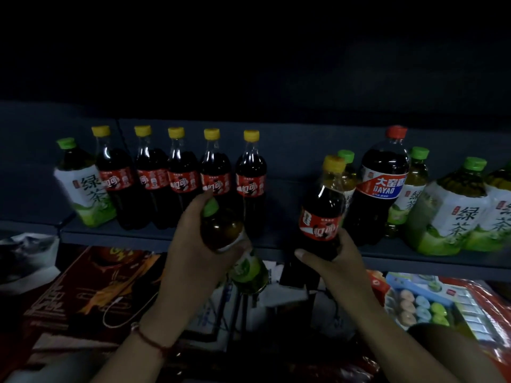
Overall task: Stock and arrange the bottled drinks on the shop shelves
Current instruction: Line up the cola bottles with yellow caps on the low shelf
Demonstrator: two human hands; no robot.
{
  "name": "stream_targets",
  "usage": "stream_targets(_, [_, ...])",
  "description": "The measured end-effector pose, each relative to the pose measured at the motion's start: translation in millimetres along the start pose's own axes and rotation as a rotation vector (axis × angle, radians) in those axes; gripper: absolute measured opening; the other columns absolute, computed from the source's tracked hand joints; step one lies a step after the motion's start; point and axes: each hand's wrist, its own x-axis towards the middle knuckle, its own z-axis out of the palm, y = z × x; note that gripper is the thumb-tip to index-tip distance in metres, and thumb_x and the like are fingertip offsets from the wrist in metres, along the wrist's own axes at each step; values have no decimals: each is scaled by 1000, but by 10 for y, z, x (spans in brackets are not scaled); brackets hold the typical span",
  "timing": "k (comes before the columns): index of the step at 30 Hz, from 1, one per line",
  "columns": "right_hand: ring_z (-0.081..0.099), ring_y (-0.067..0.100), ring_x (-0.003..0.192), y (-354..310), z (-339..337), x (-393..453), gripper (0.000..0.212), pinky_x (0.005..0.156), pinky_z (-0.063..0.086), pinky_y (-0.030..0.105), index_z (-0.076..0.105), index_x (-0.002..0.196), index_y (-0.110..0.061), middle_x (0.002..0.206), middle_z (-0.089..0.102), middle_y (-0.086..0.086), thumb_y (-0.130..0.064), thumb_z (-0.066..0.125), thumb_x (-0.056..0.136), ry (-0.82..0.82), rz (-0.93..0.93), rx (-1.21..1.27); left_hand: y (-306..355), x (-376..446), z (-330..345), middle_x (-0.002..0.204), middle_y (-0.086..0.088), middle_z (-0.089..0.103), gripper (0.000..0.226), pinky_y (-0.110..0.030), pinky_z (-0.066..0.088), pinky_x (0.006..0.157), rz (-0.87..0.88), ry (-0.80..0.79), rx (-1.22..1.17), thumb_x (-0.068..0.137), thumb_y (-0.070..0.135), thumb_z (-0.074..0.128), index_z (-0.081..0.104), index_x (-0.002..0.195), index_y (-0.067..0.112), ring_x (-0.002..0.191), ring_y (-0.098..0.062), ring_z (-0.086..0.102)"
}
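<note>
Both full and likely heavy and slick, the cola bottle (322, 208) sits gripped low in the right hand (336, 262), the tilted green tea bottle (224, 230) clasped near its shoulder by the left hand (199, 244).

Rightmost green-tea bottle (502, 211) cut by edge.
</note>
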Motion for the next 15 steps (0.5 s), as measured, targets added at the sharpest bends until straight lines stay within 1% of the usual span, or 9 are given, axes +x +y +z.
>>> stream_targets(1, [63,-6,99,-39,66,68,61,81,50,16,55,123,-29,111,66,-17,-19,86,71,-14,-27,-4,-54,-37,-74,132,17,52,94,-29,48,100,-27,8,-22,63,30,91,33,131,61,121,-2,53])
stream_targets(4, [61,-12,97,-108,280,329,60,79,49,7,54,121,-26,110,66,-18,-17,86,71,-23,-118,-26,-179,-126,-246,126,27,52,92,-17,47,93,-87,28,-59,63,30,89,32,122,70,115,11,52])
stream_targets(7, [61,-6,96,-115,485,596,55,79,47,9,52,117,-23,107,64,-15,-17,85,73,11,-146,-65,-256,-180,-367,125,33,50,91,-13,44,89,-115,26,-58,64,34,88,30,126,67,113,17,49])
stream_targets(9, [61,4,98,-51,591,744,57,79,46,14,50,118,-22,107,63,-12,-18,85,73,43,-133,-80,-293,-197,-432,120,40,46,91,-6,41,84,-124,32,-68,66,32,87,30,131,61,109,25,45])
stream_targets(11, [60,13,104,48,665,853,62,85,46,23,48,123,-17,112,62,-6,-20,85,73,70,-111,-104,-325,-206,-486,118,41,44,92,-3,40,80,-126,50,-66,68,29,86,29,135,55,105,29,44])
stream_targets(13, [61,16,108,140,706,926,64,89,48,29,48,126,-16,116,63,-3,-24,84,74,80,-101,-114,-353,-213,-524,120,38,45,93,-3,41,80,-132,72,-72,68,28,86,29,137,53,104,28,45])
stream_targets(15, [61,16,110,187,727,958,65,92,49,31,47,129,-17,119,63,-3,-26,83,75,75,-102,-116,-369,-214,-538,119,36,46,95,-2,42,76,-148,88,-80,69,25,87,29,140,50,102,29,46])
